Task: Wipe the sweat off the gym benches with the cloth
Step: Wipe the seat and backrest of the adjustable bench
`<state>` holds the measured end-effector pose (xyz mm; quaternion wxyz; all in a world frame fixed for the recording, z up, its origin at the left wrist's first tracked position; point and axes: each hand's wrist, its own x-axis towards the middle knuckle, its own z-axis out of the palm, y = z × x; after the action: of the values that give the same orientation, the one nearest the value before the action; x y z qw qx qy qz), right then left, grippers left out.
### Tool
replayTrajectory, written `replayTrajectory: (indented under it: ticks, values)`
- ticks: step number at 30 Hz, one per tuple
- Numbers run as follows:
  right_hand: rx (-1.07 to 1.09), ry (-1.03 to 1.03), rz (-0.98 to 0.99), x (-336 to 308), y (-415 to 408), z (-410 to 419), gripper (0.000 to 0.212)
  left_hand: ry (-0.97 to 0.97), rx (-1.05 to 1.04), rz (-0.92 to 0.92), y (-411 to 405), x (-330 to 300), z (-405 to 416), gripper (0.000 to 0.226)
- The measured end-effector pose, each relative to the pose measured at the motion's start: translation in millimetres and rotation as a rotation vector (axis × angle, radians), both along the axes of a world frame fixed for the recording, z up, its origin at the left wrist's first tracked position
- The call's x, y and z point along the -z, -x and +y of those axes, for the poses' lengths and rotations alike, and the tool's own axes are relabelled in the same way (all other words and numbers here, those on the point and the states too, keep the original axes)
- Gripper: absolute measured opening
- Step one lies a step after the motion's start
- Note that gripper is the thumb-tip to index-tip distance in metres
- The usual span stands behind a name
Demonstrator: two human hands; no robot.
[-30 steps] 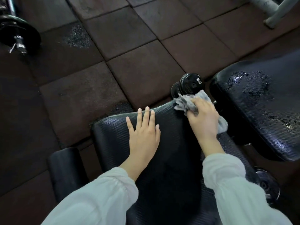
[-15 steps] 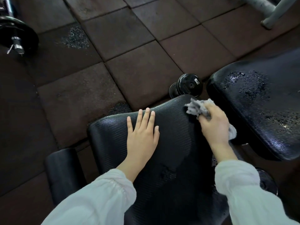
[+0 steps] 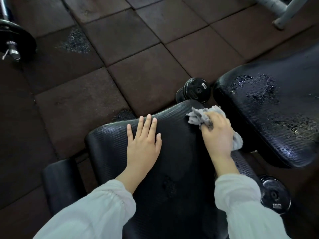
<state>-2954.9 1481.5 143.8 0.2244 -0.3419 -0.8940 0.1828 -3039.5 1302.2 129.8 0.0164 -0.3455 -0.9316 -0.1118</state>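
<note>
Cloth (image 3: 198, 116), grey and crumpled, was gripped by the right hand (image 3: 217, 133) and pressed on the far right corner of the near bench pad (image 3: 181, 152). Left hand (image 3: 144, 144) was laid flat on that pad, fingers straight. Wet droplets were seen on the second bench pad (image 3: 269, 118) at right.

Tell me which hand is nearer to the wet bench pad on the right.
Right. The right hand, gripping the grey cloth, works at the near pad's right edge, just beside the wet bench pad. The left hand lies flat farther left, mid-pad.
</note>
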Motion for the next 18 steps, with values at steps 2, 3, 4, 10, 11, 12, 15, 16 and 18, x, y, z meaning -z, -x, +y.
replayTrajectory:
  ticks: [2,3,4,10,11,12,15,16,18]
  values:
    - [0.057,0.043,-0.038,-4,20,6,0.032,0.005,-0.003,-0.014,0,-1,0,0.052]
    - [0.017,0.046,-0.059,-6,29,6,0.033,0.008,-0.003,-0.019,0,-1,0,0.052]
    - [-0.061,0.035,-0.075,-7,34,5,0.033,0.011,-0.003,-0.022,0,-1,0,0.052]
    - [-0.273,0.032,-0.081,-2,-21,-16,0.045,0.017,-0.028,-0.089,-1,-7,7,0.055]
    - [-0.196,0.033,-0.072,1,-37,-15,0.046,0.011,-0.018,-0.085,-1,-9,9,0.055]
    - [-0.107,0.034,-0.062,3,-50,-12,0.047,0.003,0.009,-0.066,-1,-11,12,0.054]
    - [0.121,0.076,-0.051,1,-50,-1,0.039,-0.027,0.123,-0.022,-1,-14,22,0.051]
    - [0.156,0.085,-0.057,-2,-41,1,0.034,-0.034,0.154,-0.028,-2,-14,25,0.052]
    - [0.124,0.068,-0.059,-5,-22,0,0.032,-0.03,0.198,-0.065,-6,-12,29,0.053]
